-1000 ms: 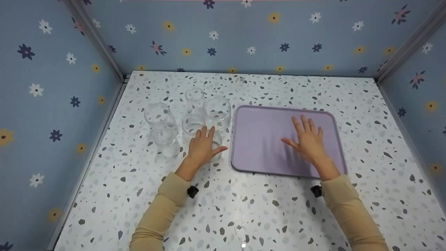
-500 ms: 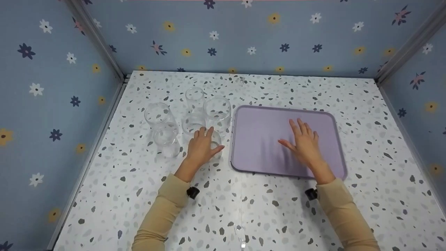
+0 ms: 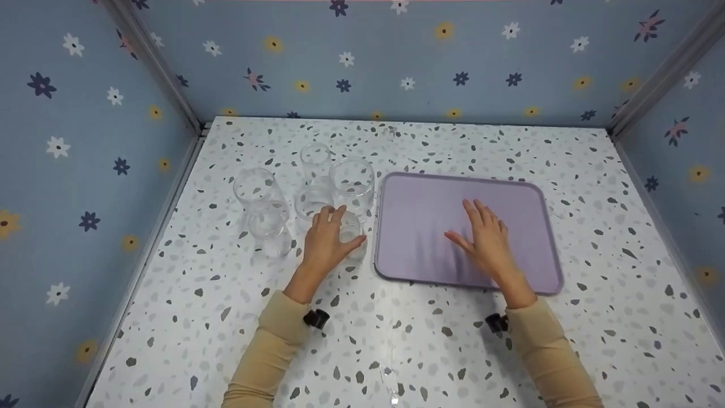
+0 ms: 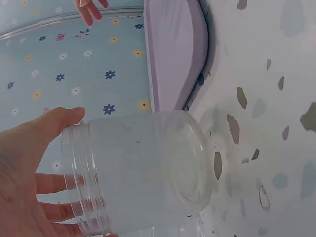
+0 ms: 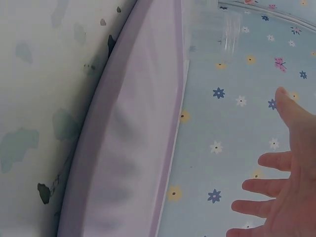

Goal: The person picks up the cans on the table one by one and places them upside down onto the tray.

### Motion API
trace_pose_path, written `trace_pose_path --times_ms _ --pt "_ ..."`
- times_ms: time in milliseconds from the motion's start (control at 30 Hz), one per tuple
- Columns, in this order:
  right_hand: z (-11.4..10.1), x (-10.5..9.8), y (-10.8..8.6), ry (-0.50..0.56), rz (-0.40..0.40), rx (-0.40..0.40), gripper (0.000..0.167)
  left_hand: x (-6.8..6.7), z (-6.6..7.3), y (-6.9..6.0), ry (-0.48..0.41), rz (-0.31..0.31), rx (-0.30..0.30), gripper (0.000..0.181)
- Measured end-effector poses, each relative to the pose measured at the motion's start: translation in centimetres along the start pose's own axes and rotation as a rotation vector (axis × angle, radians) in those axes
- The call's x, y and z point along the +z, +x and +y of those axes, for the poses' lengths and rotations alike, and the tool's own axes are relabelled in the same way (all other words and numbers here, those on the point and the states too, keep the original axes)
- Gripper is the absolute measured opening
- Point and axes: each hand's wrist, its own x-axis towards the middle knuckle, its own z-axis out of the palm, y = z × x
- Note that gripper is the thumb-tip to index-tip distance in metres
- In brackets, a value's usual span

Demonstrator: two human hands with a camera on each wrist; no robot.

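Note:
In the head view my left hand (image 3: 325,241) is at the front right of a group of clear jars. Its thumb and fingers spread around the rim of one clear jar (image 4: 138,173), which has a ridged neck and stands upright on the table. The fingers show through the jar's wall in the left wrist view; the thumb lies close to the rim, and firm contact cannot be made out. Over a light purple tray (image 3: 419,226) my right hand (image 3: 487,243) hovers with fingers spread, holding nothing. The tray lies flat, right of the jars.
Several other clear containers stand left of and behind the left hand, among them a tall one (image 3: 255,187), a small one (image 3: 266,224) and a wide one (image 3: 352,178). Flower-patterned walls (image 3: 385,62) bound the speckled table (image 3: 430,351) at the back and sides.
My right hand has moved left and slightly nearer over the tray. The left hand has stayed beside the same jar, its thumb shifting slightly. The jars and tray have not moved.

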Motion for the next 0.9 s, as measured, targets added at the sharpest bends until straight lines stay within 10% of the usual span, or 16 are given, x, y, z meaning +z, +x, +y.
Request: trace_pose_path --times_ms 900 --pt "-3.0 2.3 -0.1 0.41 0.245 -0.195 0.053 1.7 1.8 -0.6 -0.344 0.242 0.085 0.063"
